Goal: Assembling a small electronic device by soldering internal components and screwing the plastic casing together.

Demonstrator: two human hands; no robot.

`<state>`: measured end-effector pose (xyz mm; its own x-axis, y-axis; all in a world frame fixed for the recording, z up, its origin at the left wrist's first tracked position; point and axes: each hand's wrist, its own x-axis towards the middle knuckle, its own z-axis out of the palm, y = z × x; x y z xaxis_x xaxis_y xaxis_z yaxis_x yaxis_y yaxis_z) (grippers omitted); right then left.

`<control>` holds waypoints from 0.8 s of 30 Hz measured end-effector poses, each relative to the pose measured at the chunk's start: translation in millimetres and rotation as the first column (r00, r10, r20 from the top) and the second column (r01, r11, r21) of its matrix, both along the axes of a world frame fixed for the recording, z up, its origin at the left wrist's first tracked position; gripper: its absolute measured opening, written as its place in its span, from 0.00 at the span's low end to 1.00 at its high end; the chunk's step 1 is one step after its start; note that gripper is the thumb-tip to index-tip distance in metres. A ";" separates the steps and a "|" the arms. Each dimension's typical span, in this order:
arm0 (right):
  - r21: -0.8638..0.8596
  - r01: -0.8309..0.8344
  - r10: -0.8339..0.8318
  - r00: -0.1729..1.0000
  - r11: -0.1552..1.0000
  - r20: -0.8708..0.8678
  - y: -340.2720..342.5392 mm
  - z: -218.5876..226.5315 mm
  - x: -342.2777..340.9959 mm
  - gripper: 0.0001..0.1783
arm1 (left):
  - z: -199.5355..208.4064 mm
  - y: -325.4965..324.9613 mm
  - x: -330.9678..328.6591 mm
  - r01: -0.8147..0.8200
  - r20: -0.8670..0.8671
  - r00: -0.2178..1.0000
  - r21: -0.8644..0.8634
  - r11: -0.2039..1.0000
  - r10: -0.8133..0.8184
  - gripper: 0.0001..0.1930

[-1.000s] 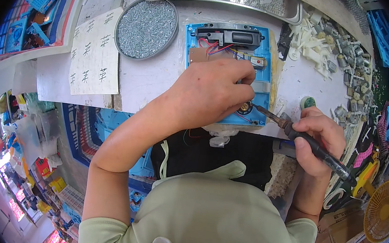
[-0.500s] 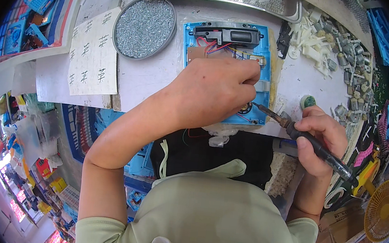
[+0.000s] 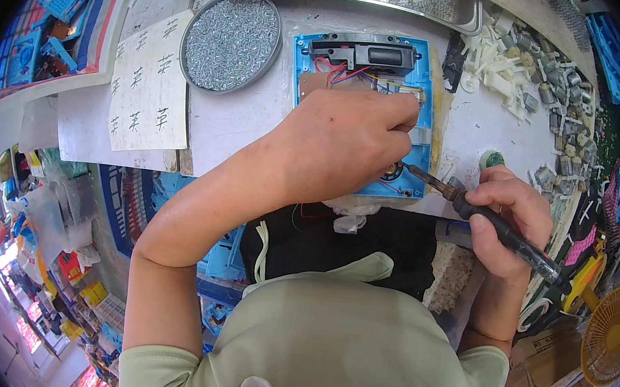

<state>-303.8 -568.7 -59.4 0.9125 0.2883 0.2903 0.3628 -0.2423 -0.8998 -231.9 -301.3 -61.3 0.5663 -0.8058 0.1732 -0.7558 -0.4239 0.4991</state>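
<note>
A blue plastic housing (image 3: 424, 154) lies on the table in front of me, with a black box-like part (image 3: 373, 55), a brown board (image 3: 312, 82) and coloured wires in it. My left hand (image 3: 357, 142) is closed over the housing's middle; its fingertips are hidden, so what they pinch does not show. My right hand (image 3: 514, 226) grips a soldering iron (image 3: 499, 228) by its black handle. The iron's tip reaches the housing next to a round speaker-like part (image 3: 392, 171), close to my left fingers. Whether the tip touches anything cannot be made out.
A round dish of small screws (image 3: 231, 43) stands to the left by a handwritten paper sheet (image 3: 153, 86). Beyond the housing is a metal tray (image 3: 390, 9) of springs and small parts. White plastic pieces and small motors (image 3: 559, 91) lie right; a yellow fan (image 3: 614, 335) is nearer.
Almost nothing differs. My left hand has shifted very slightly, and the soldering iron stays at nearly the same spot.
</note>
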 end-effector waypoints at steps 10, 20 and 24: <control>-0.025 -0.010 0.009 1.000 1.000 -0.012 0.1 1.8 1.6 0.13 | -0.3 -0.5 0.6 0.008 0.008 1.000 -0.015 1.000 -0.007 0.09; -0.005 -0.008 0.008 1.000 1.000 -0.029 -0.3 2.0 0.1 0.12 | -0.4 -1.1 2.0 0.032 0.020 0.999 -0.024 0.999 -0.031 0.10; 0.011 0.010 -0.010 1.000 1.000 -0.008 -2.4 1.1 -1.7 0.12 | 0.8 -1.7 1.9 0.032 0.012 0.999 -0.009 0.999 -0.032 0.09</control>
